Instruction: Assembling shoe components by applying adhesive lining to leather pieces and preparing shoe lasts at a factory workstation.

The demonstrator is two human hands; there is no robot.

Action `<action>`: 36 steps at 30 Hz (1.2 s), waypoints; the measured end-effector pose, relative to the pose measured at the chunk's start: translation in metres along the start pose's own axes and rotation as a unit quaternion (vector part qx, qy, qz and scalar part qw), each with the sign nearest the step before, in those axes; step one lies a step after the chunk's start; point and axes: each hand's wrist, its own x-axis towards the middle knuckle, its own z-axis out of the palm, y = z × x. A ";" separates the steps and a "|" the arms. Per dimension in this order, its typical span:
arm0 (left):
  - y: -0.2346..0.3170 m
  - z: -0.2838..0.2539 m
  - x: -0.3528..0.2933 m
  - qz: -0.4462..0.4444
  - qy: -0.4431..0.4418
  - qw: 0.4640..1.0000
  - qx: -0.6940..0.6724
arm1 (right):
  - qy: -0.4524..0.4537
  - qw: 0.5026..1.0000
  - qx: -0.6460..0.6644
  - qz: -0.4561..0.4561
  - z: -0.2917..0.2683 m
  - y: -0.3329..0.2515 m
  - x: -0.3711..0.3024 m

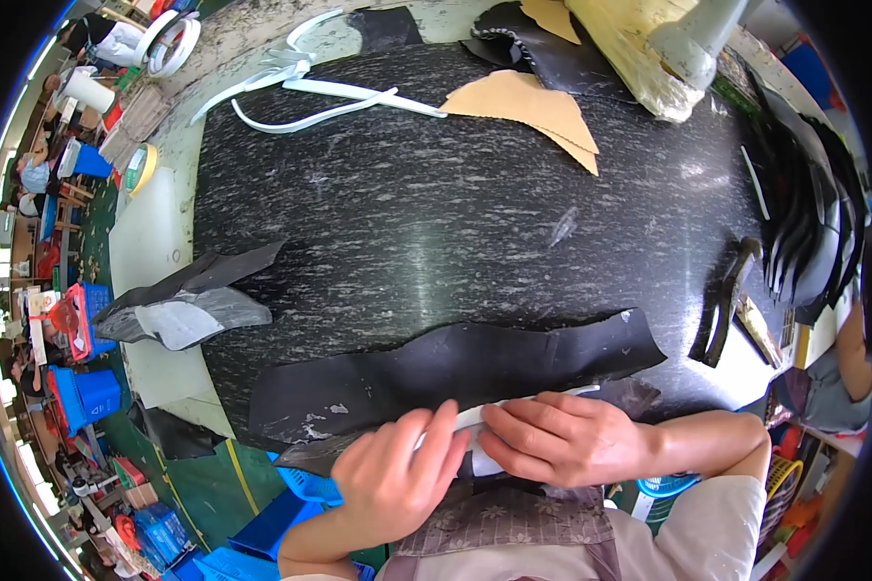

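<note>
Apparently working a white strip (470,418) along the near edge of a black sheet (455,363), at the near side of the bench (358,194). Pinching the strip in the curled, nearly closed right hand (559,441); bending the left hand (395,474) just beside it, cannot tell around what. Seems to call for keeping strip and edge aligned. Leaves open room beyond the sheet, less towards a folded dark piece (233,305) at left or a curved dark piece (724,302) at right.
</note>
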 end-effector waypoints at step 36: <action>-0.054 -0.018 -0.026 -0.061 0.068 0.996 0.023 | -0.132 0.989 0.056 -0.022 0.024 -0.019 0.073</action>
